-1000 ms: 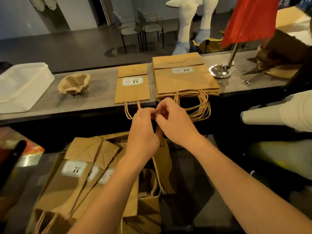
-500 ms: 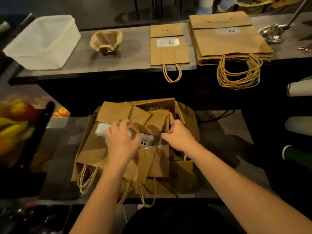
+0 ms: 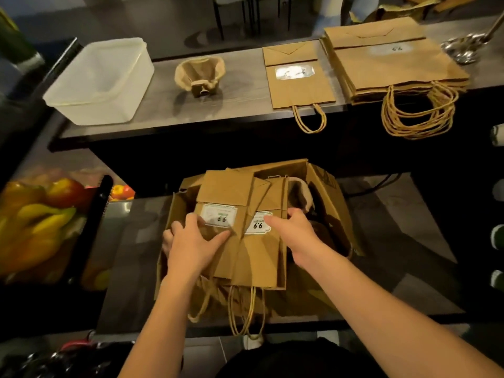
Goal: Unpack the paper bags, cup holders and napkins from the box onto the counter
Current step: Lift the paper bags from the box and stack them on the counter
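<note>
Fingers (image 3: 210,240) of the left hand (image 3: 191,246) lie spread and nearly straight on the leftmost folded paper bag (image 3: 223,197) in the box (image 3: 327,181), the thumb reaching toward its white label; they press rather than curl, so I read that hand as flat on the bag, not gripping it. To the right of that bag, a second bag (image 3: 261,257) overlaps it, and the right hand (image 3: 297,236) rests at this bag's right edge, index finger stretched toward its label. Whether the other right fingers hook under the edge cannot be told, as the bag hides them.

Both bags lie flat in the box with their long axes running away from the person: folded bottoms at the far end, twine handles (image 3: 245,309) hanging over the box's near edge. The bags thus sit directly under and between the two hands, the left hand nearer the left bag, the right hand nearer the overlapping one. Lifting them probably calls for sliding fingers under the side edges.

Beyond the box, on the counter (image 3: 240,105), left to right: a translucent tub (image 3: 101,80), a pulp cup holder (image 3: 200,73), a single bag (image 3: 298,77) and a stack of larger bags (image 3: 392,58). Napkins are not clearly visible; something pale shows at the box's far right, unidentifiable.
</note>
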{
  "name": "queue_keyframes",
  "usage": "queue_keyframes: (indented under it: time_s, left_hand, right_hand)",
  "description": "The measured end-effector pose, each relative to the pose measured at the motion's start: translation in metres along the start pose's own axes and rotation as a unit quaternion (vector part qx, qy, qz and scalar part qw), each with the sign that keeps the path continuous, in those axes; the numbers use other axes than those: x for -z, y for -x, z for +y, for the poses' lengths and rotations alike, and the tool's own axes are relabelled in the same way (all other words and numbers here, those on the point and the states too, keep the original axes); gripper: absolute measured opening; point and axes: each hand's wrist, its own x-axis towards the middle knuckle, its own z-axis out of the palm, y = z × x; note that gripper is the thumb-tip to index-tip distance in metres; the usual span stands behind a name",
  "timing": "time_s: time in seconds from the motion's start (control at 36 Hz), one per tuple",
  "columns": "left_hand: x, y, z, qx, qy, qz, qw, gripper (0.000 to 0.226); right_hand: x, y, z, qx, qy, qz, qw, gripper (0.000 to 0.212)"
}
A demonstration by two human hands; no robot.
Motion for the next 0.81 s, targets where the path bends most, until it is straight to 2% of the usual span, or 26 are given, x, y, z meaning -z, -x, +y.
queue_keyframes:
  time_s: [0.03, 0.08, 0.17, 0.19, 0.28, 0.39, 0.44, 0.53, 0.58, 0.64, 0.69, 0.75, 0.81]
  left_hand:
    - [-0.001, 0.001, 0.002, -0.011, 0.004, -0.008, 1.000, 0.070]
    - [-0.002, 0.006, 0.012, -0.028, 0.016, -0.047, 0.998, 0.075]
    - [-0.007, 0.018, 0.025, -0.077, 0.049, -0.113, 0.989, 0.076]
    - [-0.009, 0.022, 0.028, -0.096, 0.052, -0.120, 0.987, 0.077]
    - [-0.010, 0.026, 0.031, -0.112, 0.108, -0.118, 0.981, 0.077]
    - [0.005, 0.021, 0.039, -0.091, 0.202, -0.122, 0.967, 0.080]
    - [0.014, 0.025, 0.049, -0.109, 0.249, -0.138, 0.952, 0.071]
    - [0.026, 0.036, 0.070, -0.143, 0.335, -0.149, 0.919, 0.046]
    - [0.038, 0.044, 0.084, -0.149, 0.372, -0.147, 0.904, 0.041]
    - [0.054, 0.050, 0.098, -0.156, 0.404, -0.177, 0.884, 0.050]
    - [0.070, 0.052, 0.114, -0.161, 0.466, -0.230, 0.839, 0.058]
    - [0.084, 0.047, 0.130, -0.202, 0.486, -0.215, 0.823, 0.072]
    - [0.095, 0.037, 0.146, -0.246, 0.497, -0.175, 0.814, 0.094]
  right_hand:
    - [-0.002, 0.001, 0.001, 0.001, -0.009, -0.001, 1.000, 0.044]
    - [-0.006, 0.002, 0.004, -0.002, -0.033, -0.005, 0.999, 0.045]
    - [-0.010, 0.005, 0.007, -0.010, -0.041, 0.009, 0.999, 0.065]
    - [-0.008, 0.005, 0.007, -0.006, -0.039, 0.021, 0.999, 0.065]
    - [0.004, 0.005, 0.005, 0.009, -0.052, 0.039, 0.998, 0.047]
    - [0.021, 0.008, -0.005, 0.022, -0.085, -0.010, 0.996, 0.048]
    - [0.024, 0.014, -0.013, 0.031, -0.093, -0.046, 0.994, 0.046]
    - [0.023, 0.024, -0.025, 0.057, -0.069, -0.081, 0.993, 0.039]
    - [0.024, 0.032, -0.036, 0.058, -0.068, -0.098, 0.991, 0.032]
    - [0.025, 0.040, -0.045, 0.045, -0.080, -0.129, 0.987, 0.026]
    - [0.028, 0.046, -0.051, 0.044, -0.105, -0.169, 0.979, 0.037]
    - [0.029, 0.052, -0.057, 0.064, -0.119, -0.220, 0.966, 0.034]
    - [0.029, 0.057, -0.067, 0.067, -0.115, -0.252, 0.959, 0.043]
